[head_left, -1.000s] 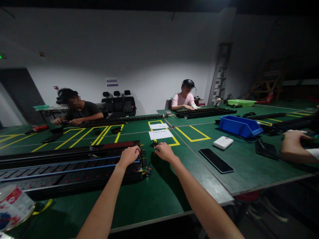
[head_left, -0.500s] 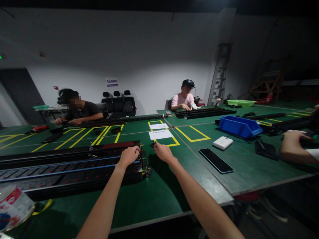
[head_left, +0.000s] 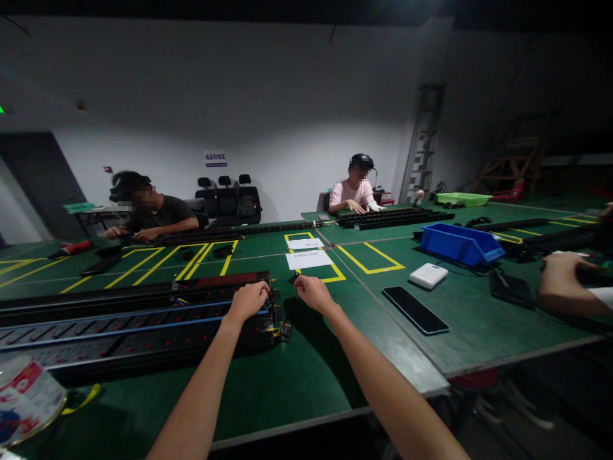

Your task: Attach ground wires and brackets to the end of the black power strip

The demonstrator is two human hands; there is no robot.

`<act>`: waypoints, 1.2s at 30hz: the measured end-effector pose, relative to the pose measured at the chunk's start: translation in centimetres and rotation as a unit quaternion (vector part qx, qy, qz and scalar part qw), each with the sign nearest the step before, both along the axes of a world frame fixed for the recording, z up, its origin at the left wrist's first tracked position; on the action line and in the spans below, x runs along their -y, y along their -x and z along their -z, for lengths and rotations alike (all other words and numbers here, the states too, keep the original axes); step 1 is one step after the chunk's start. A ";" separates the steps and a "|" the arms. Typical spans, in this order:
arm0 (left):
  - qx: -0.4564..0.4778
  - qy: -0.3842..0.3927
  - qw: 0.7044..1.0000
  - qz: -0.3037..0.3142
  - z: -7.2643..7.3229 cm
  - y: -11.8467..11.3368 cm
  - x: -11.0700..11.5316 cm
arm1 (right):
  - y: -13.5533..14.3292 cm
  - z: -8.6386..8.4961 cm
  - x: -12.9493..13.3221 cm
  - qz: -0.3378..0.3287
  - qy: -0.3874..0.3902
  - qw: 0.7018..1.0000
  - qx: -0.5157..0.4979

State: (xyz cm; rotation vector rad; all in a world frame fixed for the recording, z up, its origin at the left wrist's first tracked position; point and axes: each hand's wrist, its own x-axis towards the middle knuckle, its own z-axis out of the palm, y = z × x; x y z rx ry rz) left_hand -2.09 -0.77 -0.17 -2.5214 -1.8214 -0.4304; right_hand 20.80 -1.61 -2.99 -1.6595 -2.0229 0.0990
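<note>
Several long black power strips (head_left: 158, 338) with red dots lie side by side on the green table at the left, their ends toward the middle. My left hand (head_left: 249, 300) rests over the end of one strip, its fingers curled down and closed on it. Just right of the strip ends, my right hand (head_left: 313, 292) is closed in a pinch on a small black piece (head_left: 292, 279), mostly covered by the fingers. A black connector block (head_left: 286, 331) on yellow wires hangs out at the nearest strip's end.
Paper labels (head_left: 309, 259) lie beyond my right hand. At the right are a phone (head_left: 416, 309), a white box-shaped device (head_left: 428, 275), a blue bin (head_left: 460, 245) and another person's hand (head_left: 565, 281). A printed can (head_left: 29, 399) stands front left. Two people sit across the table.
The small black piece at my right fingertips has turned and now points left, toward the strip ends. My left hand stays in place.
</note>
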 end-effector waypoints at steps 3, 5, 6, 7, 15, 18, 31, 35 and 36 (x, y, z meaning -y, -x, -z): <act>0.000 0.001 1.000 -0.002 0.1 0.0 -0.1 | 0.1 -0.3 0.2 -0.006 -0.010 1.000 0.008; 0.000 0.002 1.000 -0.001 0.1 0.1 -0.1 | 0.2 -0.5 0.4 -0.013 -0.016 1.000 0.014; 0.000 0.003 1.000 0.000 0.1 0.1 -0.1 | 0.3 -0.6 0.5 -0.017 -0.019 1.000 0.017; 0.001 0.003 1.000 0.000 0.1 0.1 -0.1 | 0.4 -0.7 0.6 -0.023 -0.021 0.999 0.021; 0.004 0.005 1.000 0.000 -0.1 0.0 0.0 | 0.9 -0.9 1.1 -0.043 -0.027 0.998 0.029; 0.003 0.007 1.000 -0.001 -0.2 0.0 0.1 | 0.9 -0.8 1.0 -0.040 -0.032 0.998 0.035; -0.002 0.006 1.000 -0.007 0.0 0.0 -0.1 | 1.4 -0.5 1.5 -0.039 0.029 0.994 0.095; 0.000 0.003 1.000 -0.003 0.1 0.1 -0.1 | 1.5 -0.5 1.5 -0.048 0.032 0.994 0.096; 0.001 0.002 1.000 -0.002 0.1 0.1 -0.1 | 1.6 -0.5 1.5 -0.050 0.032 0.994 0.095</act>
